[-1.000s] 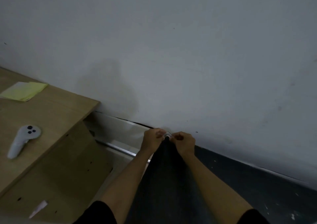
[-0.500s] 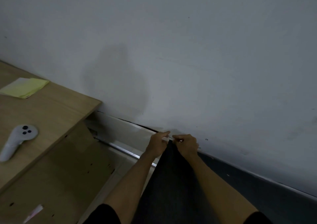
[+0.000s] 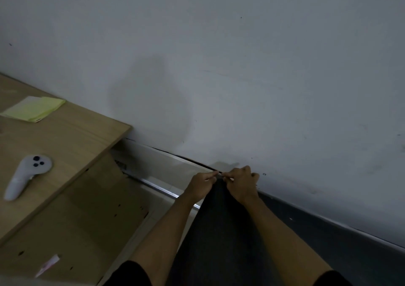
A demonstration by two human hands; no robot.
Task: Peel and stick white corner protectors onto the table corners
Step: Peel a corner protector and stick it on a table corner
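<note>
A dark table (image 3: 221, 231) narrows to a far corner by the wall. At that corner my left hand (image 3: 201, 183) and my right hand (image 3: 241, 183) meet, fingertips together. Both pinch a small white corner protector (image 3: 219, 173), which is mostly hidden by my fingers. Only a thin pale sliver of it shows between the two hands. I cannot tell whether it touches the corner.
A wooden desk (image 3: 72, 141) stands at the left with a white handheld controller (image 3: 26, 174) and a yellow-green folded cloth (image 3: 32, 108) on it. A small white scrap (image 3: 48, 265) lies on the lower wooden panel. The grey wall (image 3: 241, 77) rises right behind the corner.
My fingertips have drawn closer at the corner and the white piece shows less. The view has shifted slightly. Both hands stay at the table corner.
</note>
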